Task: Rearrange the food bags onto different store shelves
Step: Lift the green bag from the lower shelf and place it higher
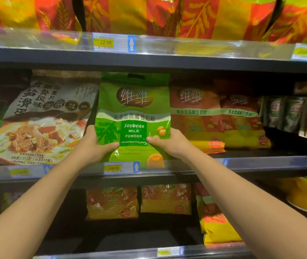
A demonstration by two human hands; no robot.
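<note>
A green bag of soybean milk powder stands upright at the middle shelf, between a pale noodle-picture bag on its left and red-and-yellow soybean bags on its right. My left hand grips the green bag's lower left edge, thumb on its front. My right hand grips the lower right edge the same way. The bag's bottom is hidden behind the shelf's price rail.
The top shelf carries large red-and-yellow bags. The lower shelf holds orange-and-yellow bags and a yellow bag at the right. Dark green packs stand at the far right of the middle shelf. Price tags line the rails.
</note>
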